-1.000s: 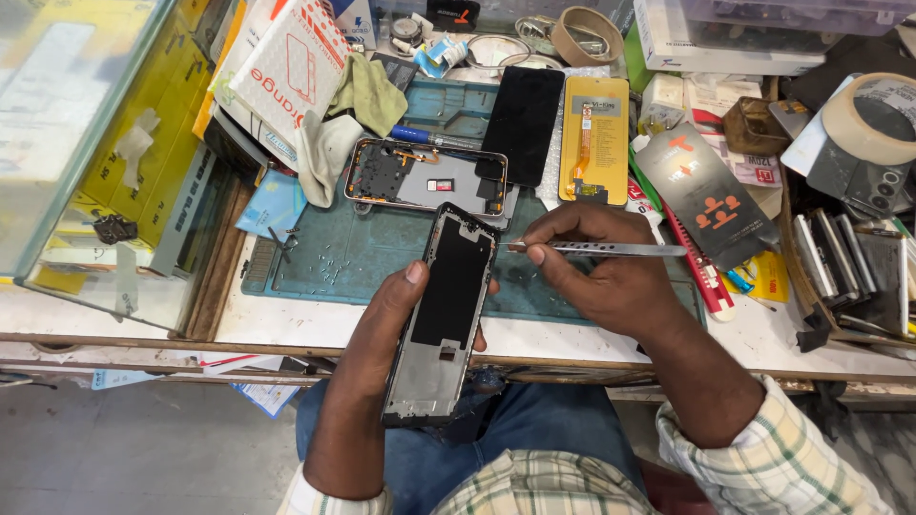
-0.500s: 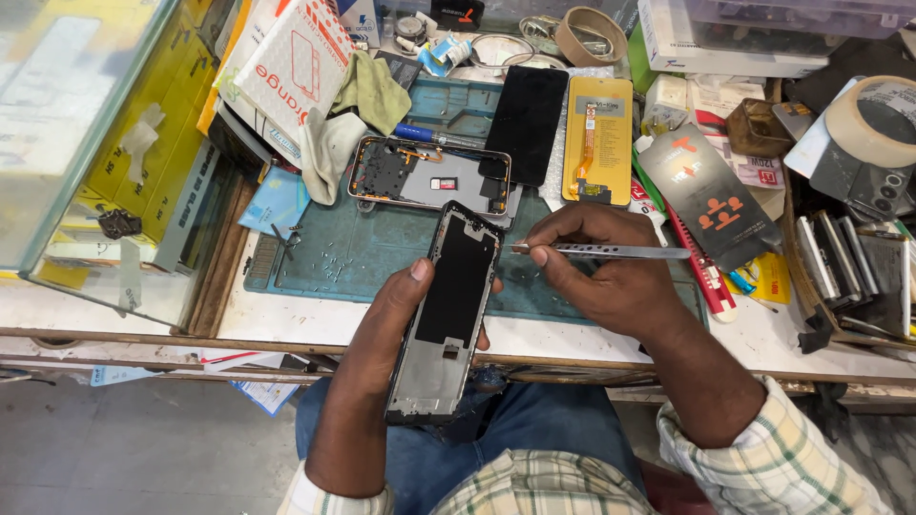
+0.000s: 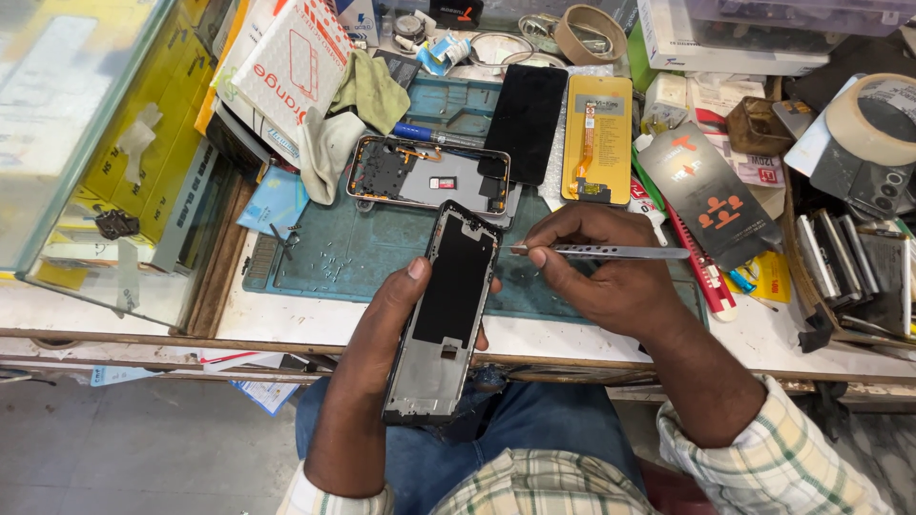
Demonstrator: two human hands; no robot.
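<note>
Phone frame [image 3: 447, 319] stays gripped in your left hand [image 3: 396, 329] over the bench edge, barely shifted from a second ago. Your right hand [image 3: 601, 277] still pinches the metal tweezers [image 3: 599, 252], tips near the frame's upper edge. Whether they touch is unclear; your left fingers are hidden behind the frame.
</note>
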